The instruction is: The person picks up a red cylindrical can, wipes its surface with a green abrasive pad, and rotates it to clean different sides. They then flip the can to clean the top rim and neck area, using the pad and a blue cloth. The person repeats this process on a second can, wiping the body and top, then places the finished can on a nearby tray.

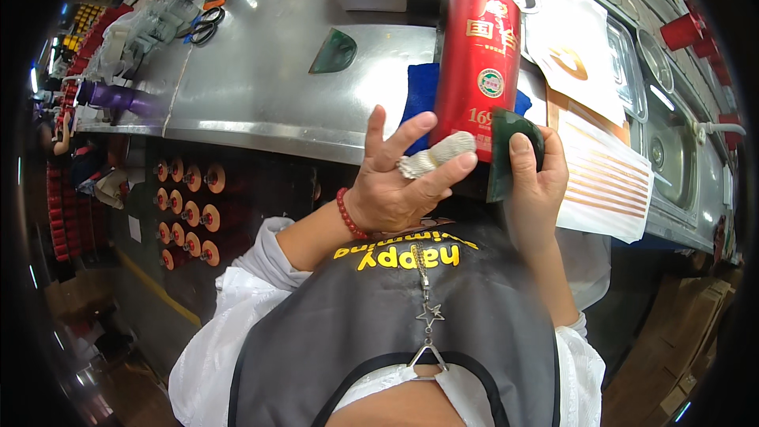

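A glossy red bottle [479,55] with gold lettering lies lengthwise in front of me, its neck pointing away, on a blue cloth [421,93]. Close to the bottle's near end is my left hand [407,182], its fingers spread. White knitted or gauze-like fabric [444,153] covers one of its fingers, and a red bead bracelet circles the wrist. My right hand [538,170] grips a dark green translucent scraper-like plate [506,154] between thumb and fingers. The plate's edge overlaps the bottle's lower right side; contact cannot be told.
Another green plate [334,52] lies on the steel worktop [253,63]. Scissors [207,25] sit farther left. To the right are printed sheets [605,182] with copper-coloured strips and a sink [676,162]. Red bottles [188,213] are stacked below the worktop at left.
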### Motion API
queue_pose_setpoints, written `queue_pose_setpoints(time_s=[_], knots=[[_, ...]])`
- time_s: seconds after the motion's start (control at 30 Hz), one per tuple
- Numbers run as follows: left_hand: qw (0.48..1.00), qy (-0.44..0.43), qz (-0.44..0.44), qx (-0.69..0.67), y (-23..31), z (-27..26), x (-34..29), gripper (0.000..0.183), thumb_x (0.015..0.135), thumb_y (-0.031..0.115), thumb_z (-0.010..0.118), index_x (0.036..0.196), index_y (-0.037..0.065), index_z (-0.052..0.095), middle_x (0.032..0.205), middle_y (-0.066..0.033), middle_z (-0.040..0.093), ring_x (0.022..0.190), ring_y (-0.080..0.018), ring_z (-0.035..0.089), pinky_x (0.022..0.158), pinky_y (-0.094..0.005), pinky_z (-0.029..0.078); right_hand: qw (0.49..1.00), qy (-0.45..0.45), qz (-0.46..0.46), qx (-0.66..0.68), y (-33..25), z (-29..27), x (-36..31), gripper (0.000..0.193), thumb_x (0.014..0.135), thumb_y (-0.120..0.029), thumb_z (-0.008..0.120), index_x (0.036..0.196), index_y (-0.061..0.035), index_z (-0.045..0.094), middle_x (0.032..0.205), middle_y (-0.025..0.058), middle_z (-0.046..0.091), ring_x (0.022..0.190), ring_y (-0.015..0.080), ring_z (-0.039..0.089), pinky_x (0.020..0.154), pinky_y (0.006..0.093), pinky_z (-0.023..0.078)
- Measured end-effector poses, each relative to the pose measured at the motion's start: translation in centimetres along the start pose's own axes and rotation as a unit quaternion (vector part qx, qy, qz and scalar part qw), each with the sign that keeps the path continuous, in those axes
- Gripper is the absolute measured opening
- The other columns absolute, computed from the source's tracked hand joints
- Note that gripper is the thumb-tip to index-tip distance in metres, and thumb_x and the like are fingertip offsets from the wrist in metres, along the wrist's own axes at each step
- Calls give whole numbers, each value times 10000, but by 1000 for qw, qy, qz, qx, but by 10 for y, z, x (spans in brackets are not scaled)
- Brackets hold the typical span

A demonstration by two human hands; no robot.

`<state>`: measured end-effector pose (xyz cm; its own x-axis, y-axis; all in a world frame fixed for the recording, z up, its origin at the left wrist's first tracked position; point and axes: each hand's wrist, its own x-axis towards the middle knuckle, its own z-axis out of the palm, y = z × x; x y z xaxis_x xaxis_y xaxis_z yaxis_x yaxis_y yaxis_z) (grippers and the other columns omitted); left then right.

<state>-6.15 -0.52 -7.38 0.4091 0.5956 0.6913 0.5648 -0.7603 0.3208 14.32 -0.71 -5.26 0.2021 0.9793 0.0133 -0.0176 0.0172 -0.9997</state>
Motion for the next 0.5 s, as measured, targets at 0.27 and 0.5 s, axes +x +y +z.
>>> queue_pose_setpoints(time_s=[0.27,0.5], knots=[[991,-106,86,-14,-35,-17,23,402,890,308,674,1290,261,669,1261,66,665,1364,-196,436,1255,-528,100,997,36,48,58,13,-26,-1,196,1004,-193,640,1038,-8,586,899,9,642,808,48,560,720,201,483],[937,-214,275,-10,-23,7,93,417,885,420,660,1254,238,591,833,71,658,1224,-201,493,1228,-605,95,983,51,55,169,12,-33,-1,207,1004,-164,632,1123,-5,574,982,27,651,859,61,583,782,203,484]])
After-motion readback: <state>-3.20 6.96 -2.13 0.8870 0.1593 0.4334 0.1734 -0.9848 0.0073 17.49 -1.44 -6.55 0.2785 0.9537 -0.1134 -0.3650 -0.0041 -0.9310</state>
